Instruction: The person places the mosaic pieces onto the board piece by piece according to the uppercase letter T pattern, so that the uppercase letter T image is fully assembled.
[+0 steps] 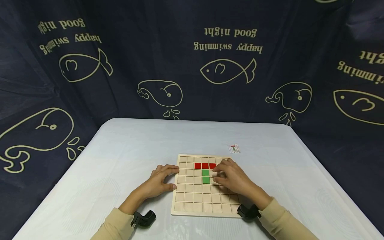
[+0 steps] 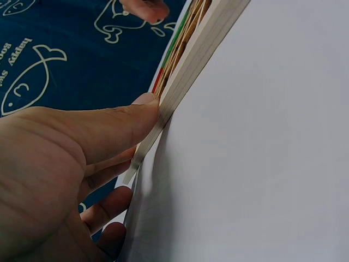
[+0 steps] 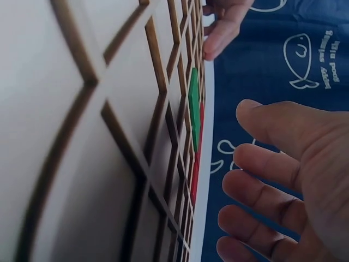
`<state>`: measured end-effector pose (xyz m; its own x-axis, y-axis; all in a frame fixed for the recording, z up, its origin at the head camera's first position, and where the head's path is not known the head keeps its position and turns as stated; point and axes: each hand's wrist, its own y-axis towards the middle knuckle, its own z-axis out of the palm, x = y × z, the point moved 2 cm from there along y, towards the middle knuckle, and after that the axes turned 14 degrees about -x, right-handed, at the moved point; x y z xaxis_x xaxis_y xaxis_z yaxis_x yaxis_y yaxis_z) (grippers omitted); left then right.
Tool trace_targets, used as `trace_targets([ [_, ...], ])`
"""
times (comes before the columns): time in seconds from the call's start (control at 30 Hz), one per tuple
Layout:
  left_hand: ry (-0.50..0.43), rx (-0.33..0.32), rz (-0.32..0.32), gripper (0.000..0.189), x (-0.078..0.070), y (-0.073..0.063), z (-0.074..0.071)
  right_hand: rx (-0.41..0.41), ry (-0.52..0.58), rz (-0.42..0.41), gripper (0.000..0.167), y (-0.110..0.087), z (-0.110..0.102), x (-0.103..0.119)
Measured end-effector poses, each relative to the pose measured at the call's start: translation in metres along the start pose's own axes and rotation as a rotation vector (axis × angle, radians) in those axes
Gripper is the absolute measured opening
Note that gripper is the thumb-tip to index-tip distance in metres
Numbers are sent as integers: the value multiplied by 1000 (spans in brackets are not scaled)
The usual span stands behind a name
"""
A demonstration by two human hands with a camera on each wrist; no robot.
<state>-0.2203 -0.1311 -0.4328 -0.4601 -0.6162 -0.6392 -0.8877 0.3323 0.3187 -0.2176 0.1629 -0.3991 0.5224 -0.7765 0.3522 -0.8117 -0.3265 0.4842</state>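
Observation:
A square wooden grid board lies on the table. Three red tiles sit side by side in one row toward its far edge. Below the middle one, two green tiles fill neighbouring cells in a column. My left hand rests at the board's left edge, its thumb touching the side and the fingers extended loosely along it. Over the right part of the board hovers my right hand, thumb and fingers apart. In the right wrist view nothing lies between those fingers.
Beyond the board's far right corner, a small printed grid card with a red and green T pattern lies on the white table. Behind it hangs a dark blue cloth with fish and whale drawings. Each wrist wears a black band.

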Motion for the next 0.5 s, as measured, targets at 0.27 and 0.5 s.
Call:
trace_targets([
  [0.27,-6,-2,0,54,0,0,0,-40,2,-12,24,-3,-9,-6],
  [0.5,1,-4,5,54,0,0,-1,-54,-7,21,21,-7,-18,-13],
])
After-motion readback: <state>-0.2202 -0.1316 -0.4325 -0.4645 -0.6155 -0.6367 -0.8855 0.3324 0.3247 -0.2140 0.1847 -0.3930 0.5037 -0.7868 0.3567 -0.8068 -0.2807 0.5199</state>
